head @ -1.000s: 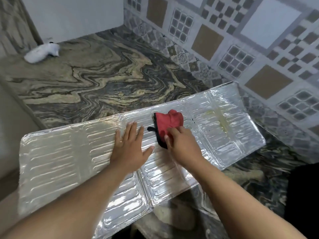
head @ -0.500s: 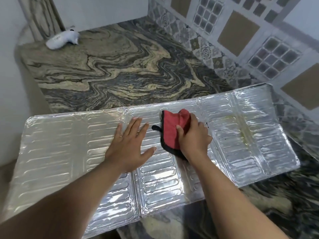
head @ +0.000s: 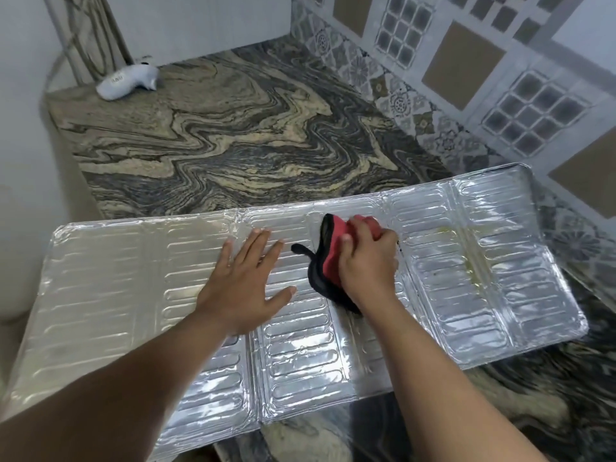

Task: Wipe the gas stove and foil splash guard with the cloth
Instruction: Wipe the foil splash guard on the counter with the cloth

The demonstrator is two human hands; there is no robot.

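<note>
On the foil splash guard (head: 483, 295), the right hand (head: 366, 261) grips the cloth (head: 328, 258) beneath it.

The foil splash guard (head: 466, 295) lies flat across the near part of the marbled countertop (head: 233, 145), with its left panels bare up to the flat left hand (head: 246, 281), and its right panels bare beyond the right hand (head: 366, 261), which presses the cloth (head: 328, 261) near the guard's far edge. Behind the guard the countertop lies open to the far left corner, where only a small white object (head: 128, 81) rests. The tiled wall (head: 466, 78) closes the right edge.
</note>
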